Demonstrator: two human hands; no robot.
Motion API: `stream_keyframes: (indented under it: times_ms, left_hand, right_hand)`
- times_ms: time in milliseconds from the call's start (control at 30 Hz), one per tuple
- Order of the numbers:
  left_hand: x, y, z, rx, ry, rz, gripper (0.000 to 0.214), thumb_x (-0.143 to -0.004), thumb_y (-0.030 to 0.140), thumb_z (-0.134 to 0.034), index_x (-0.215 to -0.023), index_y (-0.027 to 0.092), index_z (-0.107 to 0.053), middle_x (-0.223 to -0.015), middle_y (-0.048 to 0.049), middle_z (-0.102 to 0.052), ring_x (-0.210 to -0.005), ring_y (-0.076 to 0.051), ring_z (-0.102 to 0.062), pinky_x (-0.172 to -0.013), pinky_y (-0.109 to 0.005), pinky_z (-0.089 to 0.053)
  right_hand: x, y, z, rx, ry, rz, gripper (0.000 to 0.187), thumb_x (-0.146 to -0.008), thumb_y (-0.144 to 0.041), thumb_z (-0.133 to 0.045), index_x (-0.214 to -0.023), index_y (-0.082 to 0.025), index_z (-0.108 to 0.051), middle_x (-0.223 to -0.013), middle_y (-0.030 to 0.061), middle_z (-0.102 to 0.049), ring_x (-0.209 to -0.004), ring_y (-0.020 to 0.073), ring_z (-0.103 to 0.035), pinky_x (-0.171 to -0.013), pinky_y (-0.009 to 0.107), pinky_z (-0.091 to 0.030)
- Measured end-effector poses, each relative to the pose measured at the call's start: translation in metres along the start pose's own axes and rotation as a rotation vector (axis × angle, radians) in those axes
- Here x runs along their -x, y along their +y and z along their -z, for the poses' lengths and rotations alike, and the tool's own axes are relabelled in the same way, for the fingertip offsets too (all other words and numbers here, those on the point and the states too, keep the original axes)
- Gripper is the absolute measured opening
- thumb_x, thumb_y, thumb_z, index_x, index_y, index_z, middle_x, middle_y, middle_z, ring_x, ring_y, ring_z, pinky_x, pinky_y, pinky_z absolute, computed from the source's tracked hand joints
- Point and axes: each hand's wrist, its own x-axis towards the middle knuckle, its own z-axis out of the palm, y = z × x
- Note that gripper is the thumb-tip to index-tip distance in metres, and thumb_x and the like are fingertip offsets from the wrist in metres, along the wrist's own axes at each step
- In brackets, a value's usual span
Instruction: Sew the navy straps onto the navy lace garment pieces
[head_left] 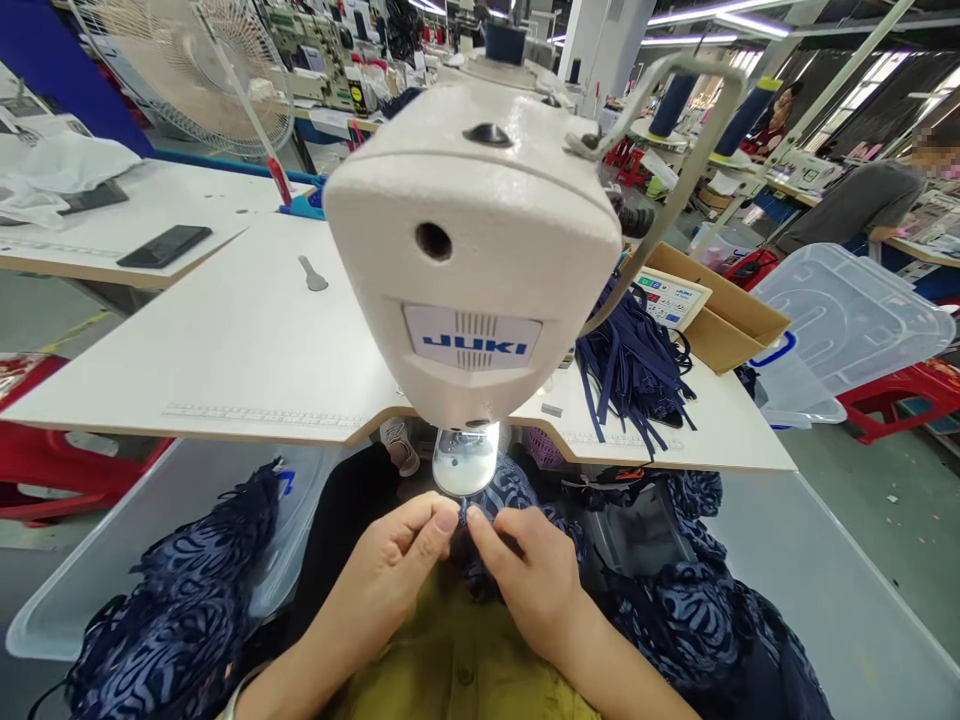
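Note:
A cream JUKI sewing machine (480,240) stands in front of me, its lit, rounded lower end (465,468) just beyond my fingertips. My left hand (409,550) is closed in a pinch, thumb against fingers, at the edge of a navy and light blue patterned fabric (511,487). Close beside it, my right hand (529,570) pinches the same fabric, index finger pointing toward the left thumb. The cloth hangs behind and below my fingers, partly hidden by them. The exact edge held between the fingertips is small and dark.
Navy straps (637,350) lie on the white table (285,340) at right, by a control panel (671,300) and cardboard box (720,310). Patterned pieces fill a left plastic bin (90,560); more fabric (690,620) lies at lower right. A phone (165,246) rests at left.

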Motion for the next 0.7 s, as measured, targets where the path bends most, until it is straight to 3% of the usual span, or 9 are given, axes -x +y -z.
stream_keyframes:
  times_ms: [100, 167, 300, 400, 467, 600, 700]
  left_hand:
    - [-0.002, 0.0, 0.002, -0.063, -0.024, 0.03, 0.032, -0.088, 0.049, -0.047, -0.083, 0.021, -0.061, -0.077, 0.0014, -0.06, -0.074, -0.014, -0.053, -0.068, -0.023, -0.044]
    - [-0.002, 0.0, 0.004, -0.115, -0.021, 0.014, 0.03, -0.09, 0.047, -0.046, -0.087, 0.021, -0.061, -0.082, 0.0008, -0.062, -0.077, -0.015, -0.055, -0.072, -0.023, -0.045]
    - [0.0, 0.003, 0.01, -0.201, -0.083, -0.066, 0.028, -0.092, 0.044, -0.043, -0.093, 0.023, -0.061, -0.087, -0.0005, -0.063, -0.082, -0.016, -0.057, -0.074, -0.023, -0.045]
    - [0.004, 0.008, 0.012, -0.201, -0.146, -0.115, 0.026, -0.092, 0.042, -0.043, -0.093, 0.023, -0.061, -0.091, -0.0013, -0.063, -0.086, -0.017, -0.057, -0.078, -0.023, -0.046]
    - [0.005, 0.012, 0.013, -0.214, -0.183, -0.142, 0.026, -0.092, 0.041, -0.042, -0.091, 0.023, -0.061, -0.091, -0.0018, -0.063, -0.086, -0.017, -0.057, -0.078, -0.023, -0.046]
    - [0.001, 0.018, 0.015, -0.357, -0.251, -0.209, 0.026, -0.093, 0.039, -0.041, -0.084, 0.023, -0.06, -0.077, -0.0002, -0.059, -0.073, -0.015, -0.055, -0.067, -0.021, -0.044]
    - [-0.004, 0.018, 0.017, -0.505, -0.163, -0.273, 0.023, -0.092, 0.038, -0.043, -0.087, 0.024, -0.06, -0.08, -0.0005, -0.06, -0.076, -0.015, -0.055, -0.068, -0.022, -0.045]
  right_hand:
    - [-0.006, -0.001, 0.007, 0.087, -0.019, 0.181, 0.033, -0.093, -0.013, -0.049, -0.121, -0.025, -0.06, -0.081, 0.003, -0.068, -0.062, 0.0142, -0.058, -0.057, 0.025, -0.047]
    - [-0.011, 0.001, 0.012, 0.051, -0.04, 0.207, 0.031, -0.093, -0.015, -0.05, -0.122, -0.021, -0.059, -0.081, 0.0043, -0.068, -0.065, 0.0146, -0.059, -0.06, 0.026, -0.049]
    - [-0.021, 0.005, 0.027, -0.269, -0.127, 0.04, 0.029, -0.096, -0.025, -0.046, -0.123, -0.022, -0.056, -0.102, 0.0068, -0.068, -0.093, 0.0164, -0.063, -0.082, 0.029, -0.053]
    - [-0.032, 0.008, 0.035, -0.465, -0.266, -0.038, 0.034, -0.098, -0.019, -0.04, -0.13, -0.023, -0.049, -0.124, 0.0059, -0.062, -0.116, 0.0143, -0.056, -0.1, 0.03, -0.046]
    - [-0.039, 0.01, 0.039, -0.535, -0.381, -0.031, 0.033, -0.098, -0.019, -0.04, -0.129, -0.023, -0.05, -0.127, 0.0058, -0.061, -0.123, 0.0142, -0.053, -0.104, 0.031, -0.042]
    - [-0.047, 0.016, 0.042, -0.567, -0.455, -0.028, 0.02, -0.094, -0.026, -0.052, -0.111, -0.023, -0.061, -0.117, 0.0051, -0.065, -0.114, 0.0154, -0.058, -0.097, 0.03, -0.046]
    - [-0.045, 0.017, 0.042, -0.519, -0.432, -0.112, 0.01, -0.089, -0.027, -0.058, -0.095, -0.022, -0.065, -0.091, 0.0008, -0.067, -0.087, 0.0131, -0.063, -0.08, 0.024, -0.049]
